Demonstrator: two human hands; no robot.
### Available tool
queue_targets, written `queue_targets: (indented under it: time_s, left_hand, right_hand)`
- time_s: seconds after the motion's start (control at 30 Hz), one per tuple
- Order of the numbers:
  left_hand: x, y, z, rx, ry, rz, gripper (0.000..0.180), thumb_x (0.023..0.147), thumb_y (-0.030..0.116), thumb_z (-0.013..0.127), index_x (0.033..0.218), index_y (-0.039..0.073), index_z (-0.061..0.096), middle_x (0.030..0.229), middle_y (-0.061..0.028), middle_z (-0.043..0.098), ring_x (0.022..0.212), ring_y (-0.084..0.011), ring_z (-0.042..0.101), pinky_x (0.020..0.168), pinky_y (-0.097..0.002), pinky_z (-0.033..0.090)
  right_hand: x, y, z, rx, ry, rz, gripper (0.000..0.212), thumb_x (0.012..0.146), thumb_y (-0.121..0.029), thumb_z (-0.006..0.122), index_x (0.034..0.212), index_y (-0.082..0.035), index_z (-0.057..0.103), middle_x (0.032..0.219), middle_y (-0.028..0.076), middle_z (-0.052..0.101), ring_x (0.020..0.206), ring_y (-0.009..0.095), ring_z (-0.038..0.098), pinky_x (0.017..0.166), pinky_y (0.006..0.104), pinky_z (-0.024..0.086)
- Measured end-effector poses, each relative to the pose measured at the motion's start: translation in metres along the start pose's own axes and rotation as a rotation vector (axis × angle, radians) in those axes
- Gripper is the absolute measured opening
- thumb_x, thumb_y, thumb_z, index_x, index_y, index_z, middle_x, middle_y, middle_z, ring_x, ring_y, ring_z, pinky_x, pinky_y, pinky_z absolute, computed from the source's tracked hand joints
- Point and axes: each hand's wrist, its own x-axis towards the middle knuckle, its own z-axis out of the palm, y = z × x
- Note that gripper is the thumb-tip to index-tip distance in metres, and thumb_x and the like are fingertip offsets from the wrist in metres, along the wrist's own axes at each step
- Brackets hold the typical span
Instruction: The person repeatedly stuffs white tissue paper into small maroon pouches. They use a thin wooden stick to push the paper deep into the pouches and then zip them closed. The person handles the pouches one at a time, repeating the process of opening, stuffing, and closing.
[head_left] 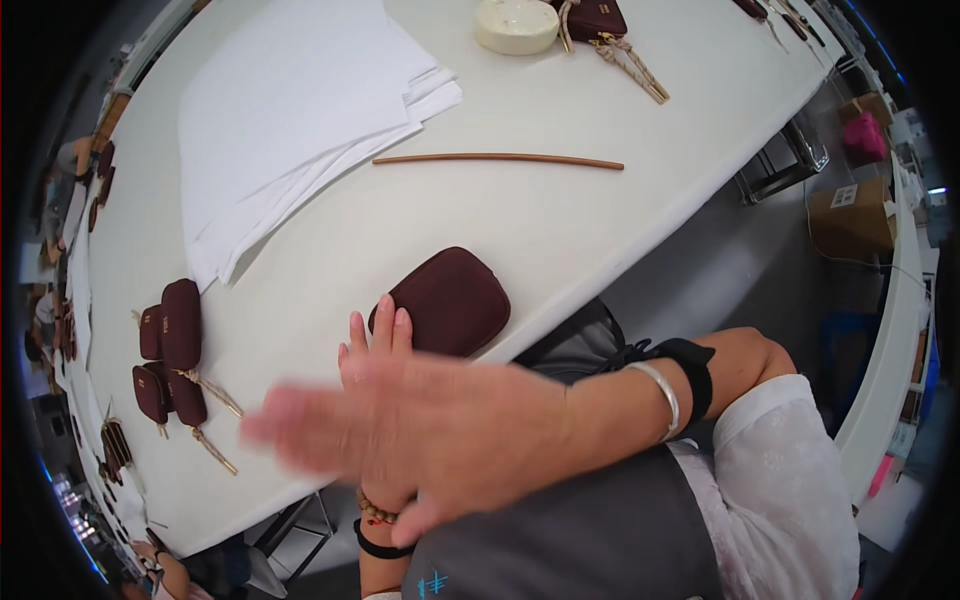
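Observation:
A dark maroon pouch (pixel 452 302) lies near the front edge of the white table (pixel 560 220). My left hand (pixel 372 345) rests flat, its fingertips touching the pouch's left side; most of the hand is hidden under my right hand. My right hand (pixel 420 435) is blurred and crosses in front, fingers spread toward the left, holding nothing. It wears a silver bangle at the wrist. A bead bracelet and a black band sit on my left wrist.
A stack of white paper sheets (pixel 290 110) lies at the back left. A thin brown stick (pixel 498 159) lies mid-table. A cream round tin (pixel 516 25) and tasselled maroon pouches (pixel 600 20) sit at the back. Several small maroon pouches (pixel 172 350) lie at the left. Cardboard boxes (pixel 850 215) stand at the right.

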Motion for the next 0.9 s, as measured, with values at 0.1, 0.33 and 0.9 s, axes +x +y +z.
queue_targets:
  time_s: [0.1, 0.33, 0.9]
  left_hand:
    - [0.004, -0.015, 0.016, 0.100, 0.013, 0.058, 0.068, 0.080, 0.033, 0.070, 0.140, 0.010, 0.046, 0.148, -0.0115, 0.040, 0.137, -0.0360, 0.035, 0.109, -0.0522, 0.026]
    - [-0.003, -0.020, 0.019, -0.042, 0.119, 0.074, 0.073, 0.073, 0.021, 0.077, 0.138, 0.003, 0.046, 0.144, -0.0186, 0.042, 0.126, -0.0348, 0.047, 0.102, -0.0454, 0.037]
    - [0.009, -0.008, -0.013, -0.834, 0.197, -0.266, 0.053, 0.080, 0.012, 0.077, 0.126, -0.001, 0.052, 0.105, -0.0129, 0.066, 0.096, -0.0185, 0.065, 0.084, -0.0295, 0.052]
  right_hand:
    - [-0.019, 0.068, -0.053, -0.222, -0.309, 0.044, 0.090, 0.085, -0.060, 0.049, 0.140, 0.009, 0.034, 0.152, 0.023, 0.026, 0.143, 0.035, 0.024, 0.114, 0.0448, 0.023]
    - [0.027, 0.023, -0.111, -0.270, -0.088, -0.042, 0.083, 0.088, -0.061, 0.046, 0.141, 0.003, 0.037, 0.152, 0.017, 0.030, 0.141, 0.033, 0.027, 0.115, 0.0449, 0.021]
    - [0.014, 0.069, -0.097, 0.442, -0.403, 0.373, 0.049, 0.079, -0.032, 0.078, 0.114, -0.004, 0.057, 0.090, 0.012, 0.070, 0.075, 0.023, 0.067, 0.067, 0.0298, 0.051]
